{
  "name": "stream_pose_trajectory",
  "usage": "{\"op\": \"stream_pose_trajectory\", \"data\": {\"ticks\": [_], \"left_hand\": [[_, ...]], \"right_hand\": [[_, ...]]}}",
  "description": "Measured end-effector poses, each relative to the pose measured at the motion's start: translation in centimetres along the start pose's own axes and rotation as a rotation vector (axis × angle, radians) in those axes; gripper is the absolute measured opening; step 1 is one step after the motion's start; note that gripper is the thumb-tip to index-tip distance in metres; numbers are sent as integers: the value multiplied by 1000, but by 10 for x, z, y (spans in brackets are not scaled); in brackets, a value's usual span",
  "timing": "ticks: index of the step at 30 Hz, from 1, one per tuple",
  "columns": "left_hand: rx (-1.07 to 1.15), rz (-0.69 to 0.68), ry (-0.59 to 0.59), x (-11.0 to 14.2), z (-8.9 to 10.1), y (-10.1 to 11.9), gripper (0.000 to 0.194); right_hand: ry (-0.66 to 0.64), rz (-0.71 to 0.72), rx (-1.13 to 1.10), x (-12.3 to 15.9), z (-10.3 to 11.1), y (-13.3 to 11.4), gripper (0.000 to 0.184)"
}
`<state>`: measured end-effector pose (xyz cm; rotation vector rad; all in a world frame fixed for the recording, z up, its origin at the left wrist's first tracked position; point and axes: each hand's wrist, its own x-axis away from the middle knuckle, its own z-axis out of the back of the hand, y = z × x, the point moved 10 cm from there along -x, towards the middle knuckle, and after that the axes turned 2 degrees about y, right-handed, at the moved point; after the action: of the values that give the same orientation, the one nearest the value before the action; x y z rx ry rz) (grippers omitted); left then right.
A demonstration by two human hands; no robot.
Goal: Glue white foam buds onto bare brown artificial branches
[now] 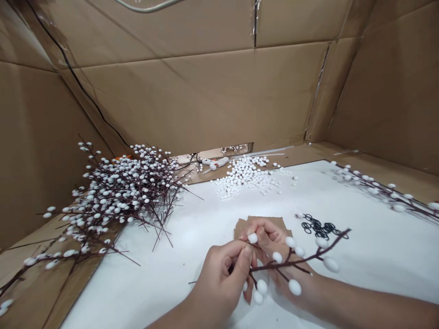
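A brown artificial berry branch (291, 263) with white oval berries on its twigs is gripped in my left hand (224, 272), thumb and fingers closed round the stem. The branch points to the right, its bare tip at the upper right. My right hand (269, 235) meets the left one from behind, its fingers pinched at a white berry (253, 238) by a twig end. Beneath my right hand lies a torn piece of cardboard (265, 222). Part of the stem is hidden inside my left hand.
A large heap of berry branches (120, 183) stands at the left. Loose white berries (245, 173) are piled at the back, near a white glue gun (215, 163). Black rings (318, 226) lie right of my hands, with another berry branch (387, 189) beyond. Cardboard walls (185, 96) surround the white tabletop (154, 278).
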<state>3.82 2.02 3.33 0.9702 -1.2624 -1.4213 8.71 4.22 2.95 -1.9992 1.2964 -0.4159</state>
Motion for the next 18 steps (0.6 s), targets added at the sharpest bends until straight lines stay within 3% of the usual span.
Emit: {"op": "stream_pose_trajectory", "data": {"ticks": [18], "left_hand": [[79, 15, 10, -5, 1, 0, 41]], "right_hand": [[73, 32, 127, 2, 3, -5, 22]]}}
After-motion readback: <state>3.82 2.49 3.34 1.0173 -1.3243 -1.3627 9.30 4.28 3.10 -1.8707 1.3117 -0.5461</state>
